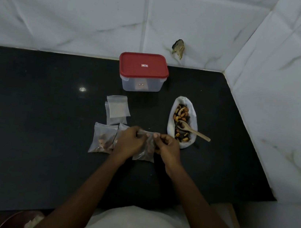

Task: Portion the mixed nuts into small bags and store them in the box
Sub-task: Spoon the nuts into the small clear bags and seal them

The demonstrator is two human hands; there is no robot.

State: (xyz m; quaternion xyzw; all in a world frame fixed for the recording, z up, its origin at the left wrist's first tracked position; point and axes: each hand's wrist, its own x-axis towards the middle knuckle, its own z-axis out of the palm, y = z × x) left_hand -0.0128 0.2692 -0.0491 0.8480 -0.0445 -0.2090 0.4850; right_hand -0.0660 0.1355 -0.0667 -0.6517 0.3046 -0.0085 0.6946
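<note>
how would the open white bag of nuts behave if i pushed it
The white bag looks soft and slumped, so it would probably crumple rather than slide. Its mouth is open, so nuts may spill, and the spoon could slip out.

Labels on the box (142,82) are too small to read.

On the black counter (30,117), at the back: a red-lidded box (143,72); nearer, stacked empty bags (117,109), a filled bag (103,139) (nuts dim inside), and an open white sack (194,120) of mixed nuts.
</note>
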